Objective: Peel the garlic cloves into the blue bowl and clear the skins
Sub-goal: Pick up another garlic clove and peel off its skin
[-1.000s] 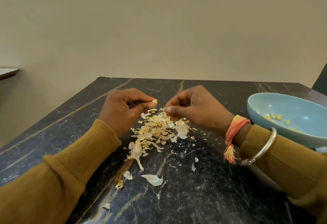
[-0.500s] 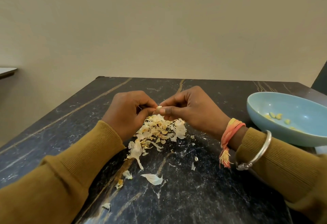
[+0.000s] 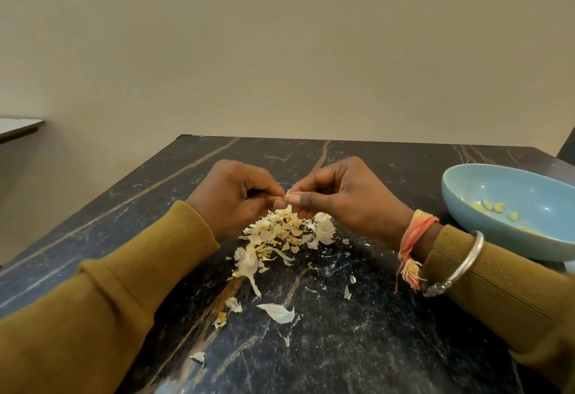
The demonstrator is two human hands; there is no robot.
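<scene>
Since a second ago the two hands have drawn together over the heap, and the gap between their tips is gone. The left hand (image 3: 233, 197), in a mustard sleeve (image 3: 130, 284), has its fingers (image 3: 268, 188) curled inward with thumb and forefinger clamped on a garlic clove (image 3: 288, 192). Only a pale sliver of the clove shows at the pinch; the rest is hidden, so how much skin it wears cannot be told. The right hand (image 3: 345, 200) meets it tip to tip. Its thumb and forefinger are pressed together on the same clove and the other fingers are folded under the palm.

Directly beneath both sets of fingertips lie the skins (image 3: 286, 231), a loose pile of papery white and tan flakes. A few stray pieces trail from it toward the person, the largest a curled white skin (image 3: 277, 312) well below the fingers. All of this rests on the dark, veined surface (image 3: 373, 356).

On the right wrist sit an orange thread band (image 3: 417, 231) and a silver bangle (image 3: 460, 266). Well to the right of the fingers stands the blue bowl (image 3: 529, 188), shallow and glossy, with several yellowish peeled cloves (image 3: 494, 207) in its bottom.
</scene>
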